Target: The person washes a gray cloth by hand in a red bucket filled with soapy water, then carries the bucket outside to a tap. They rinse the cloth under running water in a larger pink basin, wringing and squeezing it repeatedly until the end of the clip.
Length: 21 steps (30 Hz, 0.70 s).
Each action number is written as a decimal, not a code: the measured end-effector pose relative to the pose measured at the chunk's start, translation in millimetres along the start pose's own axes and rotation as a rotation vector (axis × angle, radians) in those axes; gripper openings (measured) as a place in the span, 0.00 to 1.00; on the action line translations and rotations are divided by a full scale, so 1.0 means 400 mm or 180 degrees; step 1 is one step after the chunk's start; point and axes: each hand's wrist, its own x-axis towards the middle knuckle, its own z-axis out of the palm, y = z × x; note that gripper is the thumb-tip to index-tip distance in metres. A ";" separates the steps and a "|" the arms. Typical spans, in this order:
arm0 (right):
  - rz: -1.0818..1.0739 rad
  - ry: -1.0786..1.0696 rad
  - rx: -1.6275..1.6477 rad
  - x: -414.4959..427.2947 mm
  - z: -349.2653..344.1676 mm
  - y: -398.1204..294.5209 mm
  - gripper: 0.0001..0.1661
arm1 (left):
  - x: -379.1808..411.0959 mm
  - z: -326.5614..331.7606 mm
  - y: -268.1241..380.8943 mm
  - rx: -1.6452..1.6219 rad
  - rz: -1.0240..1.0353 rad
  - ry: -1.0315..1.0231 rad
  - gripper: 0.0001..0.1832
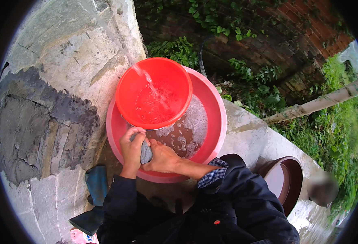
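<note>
Both my hands squeeze a bunched grey cloth over the near rim of a large pinkish-red basin. My left hand wraps the cloth from the left, its fingertips close to the red bucket's lower edge. From the right, my right hand presses against it. Brown water with white suds fills the basin's bottom. The red bucket is at the basin's far left side, and a stream of water falls into it from the upper left. What supports the bucket is hidden.
A rough concrete wall or slab borders the left. Rubber boots and a pink packet are at lower left. Right of me stands a brown tub. Beyond are a slanting pole, greenery and a brick wall.
</note>
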 end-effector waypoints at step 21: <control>-0.0071 0.0031 0.0019 0.010 0.005 0.010 0.49 | 0.013 -0.005 -0.006 0.0177 -0.0133 -0.0128 0.05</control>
